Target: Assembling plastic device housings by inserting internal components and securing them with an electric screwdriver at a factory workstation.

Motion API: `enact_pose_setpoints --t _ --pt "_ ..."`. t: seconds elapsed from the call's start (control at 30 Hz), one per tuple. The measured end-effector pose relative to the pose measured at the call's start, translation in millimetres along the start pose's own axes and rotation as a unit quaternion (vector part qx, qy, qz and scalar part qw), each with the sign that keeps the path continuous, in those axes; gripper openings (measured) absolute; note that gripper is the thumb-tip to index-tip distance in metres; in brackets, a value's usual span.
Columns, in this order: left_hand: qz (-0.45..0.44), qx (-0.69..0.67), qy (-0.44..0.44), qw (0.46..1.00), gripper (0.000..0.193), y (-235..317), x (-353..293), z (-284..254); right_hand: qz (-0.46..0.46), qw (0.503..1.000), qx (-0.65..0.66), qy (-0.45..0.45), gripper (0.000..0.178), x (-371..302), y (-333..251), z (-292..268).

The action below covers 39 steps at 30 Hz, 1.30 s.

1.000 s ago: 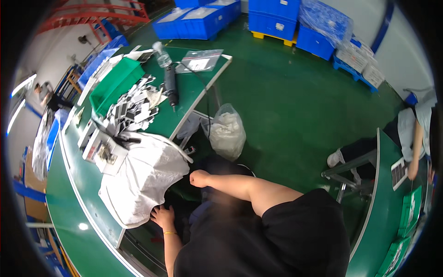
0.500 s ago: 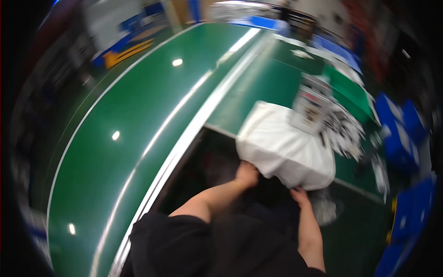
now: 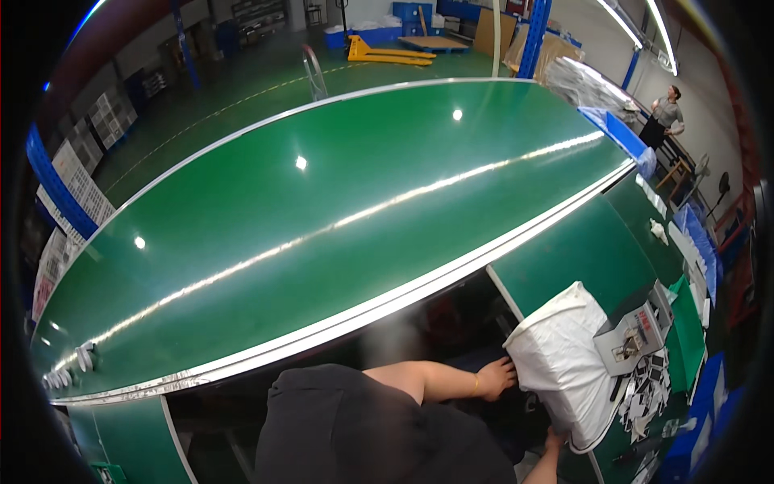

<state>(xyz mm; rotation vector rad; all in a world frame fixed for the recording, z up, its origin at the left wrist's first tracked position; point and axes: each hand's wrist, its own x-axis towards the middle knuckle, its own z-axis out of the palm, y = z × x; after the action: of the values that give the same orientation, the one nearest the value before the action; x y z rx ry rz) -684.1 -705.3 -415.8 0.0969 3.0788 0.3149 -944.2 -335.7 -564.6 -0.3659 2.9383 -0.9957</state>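
Note:
A white, baggy cloth-like bundle (image 3: 560,355) lies on the green worktable (image 3: 584,250) at the right, overhanging its near edge. My left hand (image 3: 496,379) is beside the bundle's near left edge, fingers stretched out and apart, with nothing in it. At the bundle's lower near edge is my right hand (image 3: 555,440), its fingers mostly hidden there, so its grip cannot be seen. An open printed carton (image 3: 633,339) leans against the bundle's far side. Next to the carton is a heap of small black and white pieces (image 3: 645,395).
A long green conveyor-like surface (image 3: 339,177) with a pale metal rail (image 3: 363,319) runs across the view. Beyond the heap stands a green bin (image 3: 689,331), with blue bins (image 3: 705,403) nearer. A yellow pallet jack (image 3: 387,52) and another person (image 3: 665,113) are farther back.
The view has swung left, so the bundle and table now appear farther right. My left hand has come away from under the bundle's edge and its fingers are spread; the right stays at the edge.

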Motion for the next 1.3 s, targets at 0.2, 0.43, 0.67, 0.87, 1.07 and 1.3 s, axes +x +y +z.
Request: enact_pose_setpoints --t 0.2,0.43,0.67,0.87,1.07,1.3 --pt "0.048 -0.039 0.005 0.998 0.067 5.0 -0.1 -0.6 0.213 0.973 0.0 -0.087 0.086 -57.6 -20.9 -35.9" --pt "0.022 -0.048 -0.101 0.993 0.065 2.3 -15.5 -57.1 0.142 0.985 -0.042 -0.092 0.079 -87.4 -17.0 -10.8" --pt "0.02 -0.026 -0.051 0.998 0.064 -6.7 -28.9 -68.9 0.199 0.977 -0.066 -0.037 0.043 -116.9 -39.0 35.7" --pt "0.033 -0.016 -0.007 0.999 0.061 -5.4 -31.0 -48.1 0.294 0.947 -0.101 -0.077 0.028 -123.8 -72.2 8.2" --pt "0.046 -0.011 -0.02 0.999 0.059 9.3 -28.9 -53.5 0.274 0.946 -0.165 -0.044 0.03 -141.2 -48.7 3.1" --pt "0.074 0.035 0.018 0.997 0.056 25.5 -39.0 -75.5 0.216 0.969 -0.115 0.022 0.038 -155.8 -24.2 19.6"
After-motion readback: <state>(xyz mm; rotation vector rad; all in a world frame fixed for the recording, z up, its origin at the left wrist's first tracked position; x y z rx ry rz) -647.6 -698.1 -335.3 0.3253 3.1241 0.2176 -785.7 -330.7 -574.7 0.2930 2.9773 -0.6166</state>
